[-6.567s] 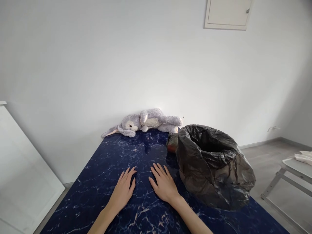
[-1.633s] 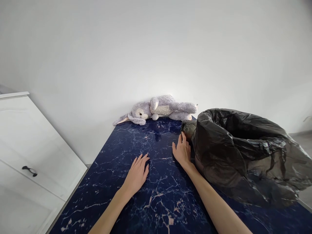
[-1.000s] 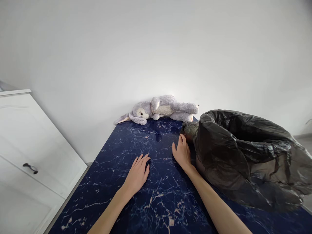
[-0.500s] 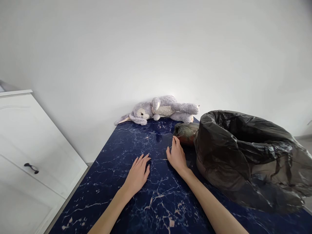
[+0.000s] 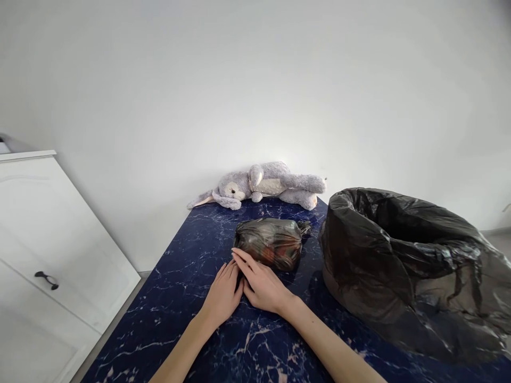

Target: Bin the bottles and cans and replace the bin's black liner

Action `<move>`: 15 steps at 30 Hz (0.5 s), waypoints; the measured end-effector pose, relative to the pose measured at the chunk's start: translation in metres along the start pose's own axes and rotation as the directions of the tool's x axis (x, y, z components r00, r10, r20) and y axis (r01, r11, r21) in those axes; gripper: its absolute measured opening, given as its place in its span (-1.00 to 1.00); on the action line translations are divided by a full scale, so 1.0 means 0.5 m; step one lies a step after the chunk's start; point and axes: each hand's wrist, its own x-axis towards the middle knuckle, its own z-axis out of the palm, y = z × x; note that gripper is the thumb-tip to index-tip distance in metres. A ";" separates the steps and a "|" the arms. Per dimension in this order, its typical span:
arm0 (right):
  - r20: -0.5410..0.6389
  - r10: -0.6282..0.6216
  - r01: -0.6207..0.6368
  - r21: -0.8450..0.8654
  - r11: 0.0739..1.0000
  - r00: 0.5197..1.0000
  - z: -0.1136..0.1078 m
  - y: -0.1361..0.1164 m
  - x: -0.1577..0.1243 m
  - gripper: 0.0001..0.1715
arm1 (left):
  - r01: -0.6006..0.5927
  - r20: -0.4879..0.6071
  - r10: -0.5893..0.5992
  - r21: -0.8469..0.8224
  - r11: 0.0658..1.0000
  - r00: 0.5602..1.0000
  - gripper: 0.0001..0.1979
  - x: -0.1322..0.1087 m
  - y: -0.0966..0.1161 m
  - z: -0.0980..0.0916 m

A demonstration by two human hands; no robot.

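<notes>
A small tied bundle of black plastic bag (image 5: pixel 271 242) lies in the middle of the table, with reddish contents showing through and its knotted end to the right. Just in front of it, my left hand (image 5: pixel 223 292) rests flat on the tabletop, fingers stretched out. My right hand (image 5: pixel 263 284) meets it from the right, its extended fingers by the left hand's fingertips and along the bundle's near side. Whether they touch the plastic I cannot tell. Neither hand grips anything.
A large container lined with a black bin bag (image 5: pixel 367 276) stands on the right, its mouth gaping. At the far edge of the blue marble-patterned table (image 5: pixel 159 319), a grey plush rabbit (image 5: pixel 271 183) lies against the wall. A white cabinet (image 5: pixel 59 239) is at left.
The bundle has come from beside the lined container to the table's middle. My right hand has moved left with it, up to my left hand, which has hardly shifted.
</notes>
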 end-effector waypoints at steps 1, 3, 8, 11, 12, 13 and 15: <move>-0.024 -0.025 0.025 0.001 1.000 0.999 -0.004 -0.006 0.003 -0.16 | -0.005 -0.008 0.005 -0.003 1.000 1.000 -0.57 0.000 -0.001 0.000; -0.116 -0.025 0.023 -0.015 1.000 0.993 -0.011 -0.012 0.009 -0.24 | -0.015 -0.025 0.015 -0.012 1.000 1.000 -0.57 -0.001 0.000 -0.001; -0.388 0.092 -0.133 -0.081 0.988 0.917 -0.037 0.013 0.012 -0.41 | -0.013 -0.083 0.010 -0.036 0.999 0.997 -0.66 -0.003 0.009 -0.006; -0.498 0.218 -0.288 -0.069 0.955 0.839 -0.050 0.050 0.002 -0.52 | -0.006 -0.119 -0.001 -0.056 0.998 0.993 -0.67 -0.004 0.016 -0.013; -0.526 0.267 -0.342 -0.049 0.938 0.807 -0.051 0.063 -0.002 -0.56 | -0.008 -0.129 0.000 -0.064 0.998 0.992 -0.68 -0.004 0.019 -0.016; -0.549 0.318 -0.394 -0.023 0.919 0.773 -0.050 0.075 -0.006 -0.59 | -0.015 -0.137 0.005 -0.072 0.997 0.991 -0.70 -0.003 0.023 -0.020; -0.575 0.414 -0.479 0.044 0.877 0.705 -0.042 0.094 -0.013 -0.59 | -0.042 -0.145 0.029 -0.088 0.995 0.989 -0.73 -0.003 0.032 -0.027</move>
